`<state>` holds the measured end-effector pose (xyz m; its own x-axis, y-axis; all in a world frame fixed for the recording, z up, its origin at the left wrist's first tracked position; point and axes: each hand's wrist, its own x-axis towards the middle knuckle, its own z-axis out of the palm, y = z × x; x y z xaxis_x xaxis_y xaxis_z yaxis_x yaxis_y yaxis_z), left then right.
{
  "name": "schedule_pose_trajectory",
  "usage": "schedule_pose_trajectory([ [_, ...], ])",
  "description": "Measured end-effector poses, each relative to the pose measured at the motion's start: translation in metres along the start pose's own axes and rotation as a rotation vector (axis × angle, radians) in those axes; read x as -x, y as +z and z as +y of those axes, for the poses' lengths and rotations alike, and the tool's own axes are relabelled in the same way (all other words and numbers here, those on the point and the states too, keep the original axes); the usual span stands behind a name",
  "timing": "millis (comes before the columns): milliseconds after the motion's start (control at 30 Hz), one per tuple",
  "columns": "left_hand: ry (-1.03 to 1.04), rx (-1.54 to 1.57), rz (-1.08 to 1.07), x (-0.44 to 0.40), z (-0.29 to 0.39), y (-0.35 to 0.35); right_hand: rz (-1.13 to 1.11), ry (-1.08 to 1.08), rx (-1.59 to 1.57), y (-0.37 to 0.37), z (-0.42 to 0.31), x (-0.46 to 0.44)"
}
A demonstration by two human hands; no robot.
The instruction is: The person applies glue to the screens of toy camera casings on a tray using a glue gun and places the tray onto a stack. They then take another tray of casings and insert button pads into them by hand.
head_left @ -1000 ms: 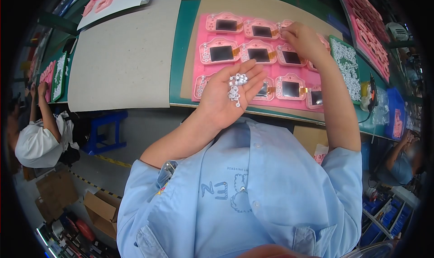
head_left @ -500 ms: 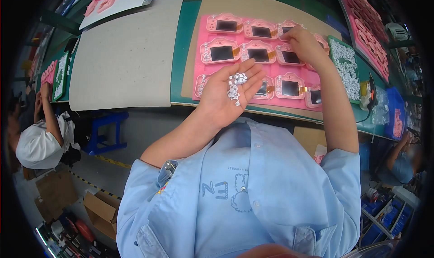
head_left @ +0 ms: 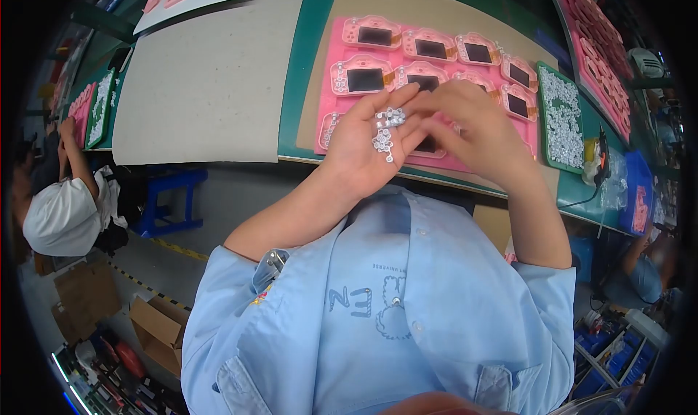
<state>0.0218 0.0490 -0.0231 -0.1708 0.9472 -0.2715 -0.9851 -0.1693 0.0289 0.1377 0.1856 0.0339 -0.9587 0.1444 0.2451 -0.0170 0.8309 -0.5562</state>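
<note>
Palm up, my left hand holds a small pile of clear-white button-like parts on its palm and fingers. Just right of them, over the left fingertips, is my right hand, slightly blurred, its thumb apart from its curved fingers and nothing visible between them. Behind both hands lies a pink mat with rows of pink handheld-console shells, each with a dark screen, such as one shell at the left. My hands hide some shells in the middle and front rows.
A green tray of small white parts stands right of the mat, with a blue bin beyond. Grey board covers the table's left. Co-workers sit at far left and far right. Pink shells fill a rack at upper right.
My right hand has come back from the rear row of shells, down and left to my left fingertips, its fingers spreading. The left hand still bears the parts; the view has shifted slightly.
</note>
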Motion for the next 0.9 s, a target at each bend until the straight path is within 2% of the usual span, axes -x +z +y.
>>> schedule_pose_trajectory([
  [100,-0.009,-0.004,0.036,0.001,-0.003,0.006,0.039,-0.061,0.020,0.012,-0.003,-0.001],
  [200,-0.098,0.135,-0.155,-0.001,-0.001,-0.005,0.086,-0.148,0.047,0.022,-0.003,-0.005],
  [267,-0.061,0.076,-0.020,-0.001,-0.003,-0.001,0.069,-0.163,0.096,0.024,-0.003,-0.007],
  [300,-0.041,0.047,0.048,-0.001,-0.004,0.002,0.067,-0.126,0.049,0.024,-0.003,-0.007],
  [467,-0.020,0.049,0.034,0.001,-0.005,0.003,0.097,0.060,-0.119,0.019,-0.010,-0.008],
  [567,-0.036,0.055,0.036,-0.001,-0.005,0.002,0.099,0.081,-0.120,0.019,-0.012,-0.004],
  [667,-0.054,0.069,0.059,-0.001,-0.005,0.003,0.098,0.232,-0.218,0.016,-0.017,-0.007],
  [767,-0.049,0.045,0.086,0.000,-0.004,0.003,0.051,0.039,0.002,0.015,-0.005,-0.002],
  [900,-0.040,-0.005,0.040,-0.004,-0.001,-0.008,0.045,-0.029,0.101,0.018,-0.009,0.001],
])
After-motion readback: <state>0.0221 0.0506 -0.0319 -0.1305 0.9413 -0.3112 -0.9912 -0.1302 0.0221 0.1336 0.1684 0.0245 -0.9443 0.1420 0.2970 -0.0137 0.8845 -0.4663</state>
